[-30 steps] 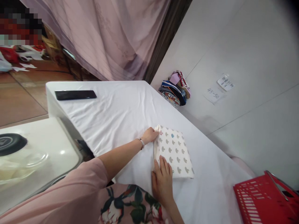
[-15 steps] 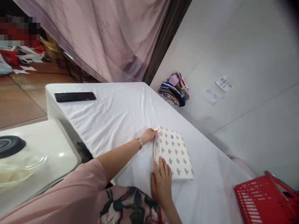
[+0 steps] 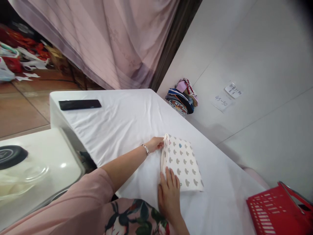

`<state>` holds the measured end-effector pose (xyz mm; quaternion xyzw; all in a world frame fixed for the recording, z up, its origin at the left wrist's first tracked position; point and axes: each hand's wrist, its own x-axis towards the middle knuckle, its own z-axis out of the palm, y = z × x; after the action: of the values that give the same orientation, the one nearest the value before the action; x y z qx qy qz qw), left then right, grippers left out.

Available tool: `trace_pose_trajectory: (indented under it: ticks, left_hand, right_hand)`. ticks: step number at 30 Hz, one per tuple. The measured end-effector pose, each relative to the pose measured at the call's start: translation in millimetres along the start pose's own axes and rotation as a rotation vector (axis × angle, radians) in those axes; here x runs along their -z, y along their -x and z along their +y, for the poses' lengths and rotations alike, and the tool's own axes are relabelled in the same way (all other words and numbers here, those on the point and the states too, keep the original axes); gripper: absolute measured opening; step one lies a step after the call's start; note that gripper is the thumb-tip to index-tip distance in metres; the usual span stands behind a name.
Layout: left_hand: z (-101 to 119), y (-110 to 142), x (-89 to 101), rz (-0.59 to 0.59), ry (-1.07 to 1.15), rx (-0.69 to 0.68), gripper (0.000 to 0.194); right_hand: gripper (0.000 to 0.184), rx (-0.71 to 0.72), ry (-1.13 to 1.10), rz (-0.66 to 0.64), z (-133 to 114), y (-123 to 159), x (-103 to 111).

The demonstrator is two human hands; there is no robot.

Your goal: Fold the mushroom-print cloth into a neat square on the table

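A white folded cloth printed with grey mushroom-like shapes, and a few in red and blue, lies flat on the white-covered table. Its stacked layers show along the left edge. My left hand, with a bracelet at the wrist, has its fingers closed on the far left corner of the cloth; the fingertips are partly hidden. At the near left corner my right hand rests flat, fingers stretched out over the cloth and thumb beside its edge.
A black phone lies at the table's far left. Folded clothes are piled against the wall by the far right edge. A red basket stands at the near right. On the left is a white sewing-machine-like surface with a black disc.
The view has shifted slightly, so everything sits a little lower. My left fingers have curled a little at the corner, where the layers look slightly looser. The right hand stays flat.
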<state>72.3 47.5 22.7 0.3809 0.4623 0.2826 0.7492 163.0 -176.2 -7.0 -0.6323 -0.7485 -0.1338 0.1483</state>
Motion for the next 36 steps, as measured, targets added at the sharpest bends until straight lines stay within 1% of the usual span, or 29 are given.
trace_pose_trajectory:
  ticks: [4,7,12,15,21,23,27,29,34,36]
  left_hand:
    - [4.0,-1.6,-0.7,-0.02,0.01,0.008,0.029]
    - [8.0,-5.3,-4.1,0.02,-0.056,0.005,0.031]
    - [11.4,-11.7,-5.7,0.132,-0.258,-0.044,0.03]
    - [12.8,-16.6,-3.3,0.184,-0.395,-0.082,0.035]
    - [14.0,-25.6,-5.2,0.235,-0.631,-0.146,0.048]
    - [12.9,-27.9,-7.8,0.249,-0.699,-0.172,0.048]
    - [9.1,-34.2,-9.4,0.267,-0.717,-0.196,0.035]
    - [6.9,-38.2,-7.9,0.277,-0.718,-0.2,0.032]
    - [4.5,-46.2,-4.1,0.265,-0.734,-0.195,0.03]
    - [5.9,-46.9,-3.2,0.255,-0.747,-0.191,0.033]
  right_hand:
    - [0.041,0.002,0.004,0.004,0.4,0.2,-1.2]
    - [0.04,0.005,0.011,0.008,0.9,0.2,-1.7]
    - [0.04,0.007,0.012,-0.009,0.9,-0.1,-1.3]
    - [0.04,0.004,0.012,-0.01,0.4,0.0,-1.0]
    - [0.042,0.004,0.004,-0.012,-0.4,-0.7,0.2]
    - [0.041,0.001,0.001,-0.018,-0.4,-1.0,0.7]
    - [0.041,-0.003,0.0,-0.024,-0.1,-1.2,1.2]
    - [0.04,0.001,0.001,-0.027,-0.2,-1.4,1.4]
    - [0.042,-0.001,0.003,-0.032,-1.2,-2.5,2.8]
    - [0.041,-0.001,0.007,-0.036,-1.3,-2.4,3.5]
